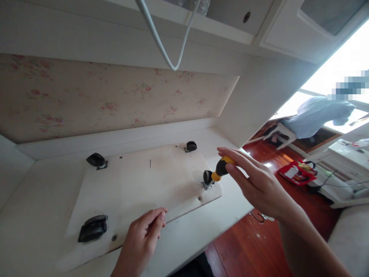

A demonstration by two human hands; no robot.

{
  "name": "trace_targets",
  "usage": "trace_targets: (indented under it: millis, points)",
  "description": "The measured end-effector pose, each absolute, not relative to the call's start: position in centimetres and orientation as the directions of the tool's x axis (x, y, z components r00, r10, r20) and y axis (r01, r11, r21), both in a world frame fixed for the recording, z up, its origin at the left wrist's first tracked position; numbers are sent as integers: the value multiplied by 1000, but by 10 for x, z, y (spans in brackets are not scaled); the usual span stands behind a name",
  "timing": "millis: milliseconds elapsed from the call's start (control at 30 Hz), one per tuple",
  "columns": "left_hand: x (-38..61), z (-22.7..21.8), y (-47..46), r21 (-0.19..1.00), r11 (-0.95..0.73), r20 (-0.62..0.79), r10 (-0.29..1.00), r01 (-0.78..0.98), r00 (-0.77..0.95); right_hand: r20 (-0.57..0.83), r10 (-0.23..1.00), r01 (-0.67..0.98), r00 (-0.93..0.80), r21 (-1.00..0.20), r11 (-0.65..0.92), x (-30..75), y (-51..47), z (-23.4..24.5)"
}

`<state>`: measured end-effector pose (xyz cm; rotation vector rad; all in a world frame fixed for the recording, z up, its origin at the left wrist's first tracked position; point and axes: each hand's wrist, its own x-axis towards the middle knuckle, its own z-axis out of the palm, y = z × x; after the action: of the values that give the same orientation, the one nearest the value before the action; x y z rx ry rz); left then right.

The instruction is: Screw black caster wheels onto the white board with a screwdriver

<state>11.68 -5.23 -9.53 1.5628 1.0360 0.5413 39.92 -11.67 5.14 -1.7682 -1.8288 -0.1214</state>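
My right hand is closed on the black and yellow handle of a screwdriver. The tool slants down to the metal plate of a black caster wheel at the right corner of a white board; its tip is hard to make out. Over the board's near edge is my left hand, fingers curled together; anything inside them is hidden. Further casters sit on the board: one at the back right, one at the back left and one at the front left.
The board lies on a white desk against floral wallpaper. A white cable hangs from the shelf above. Right of the desk, a red bag lies on the wooden floor, and a person in light blue is by the window.
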Motion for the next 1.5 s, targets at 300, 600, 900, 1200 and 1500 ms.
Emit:
trace_targets:
  millis: [300,600,900,1200,1500]
  points:
    - [116,-94,-52,944,6,-189,827,329,529,454,891,933,-1,-320,164,401,-114,51]
    - [116,-94,-52,943,-2,-186,825,332,534,519,855,955,22,-265,136,399,-116,53]
    - [116,-95,-52,944,3,-188,825,329,533,578,815,958,37,-254,137,398,-115,51]
    - [116,-93,-51,948,4,-181,831,320,526,480,876,913,-53,-332,238,403,-123,52]
    - [116,-94,-51,949,9,-181,833,315,522,454,891,946,8,-292,141,400,-120,50]
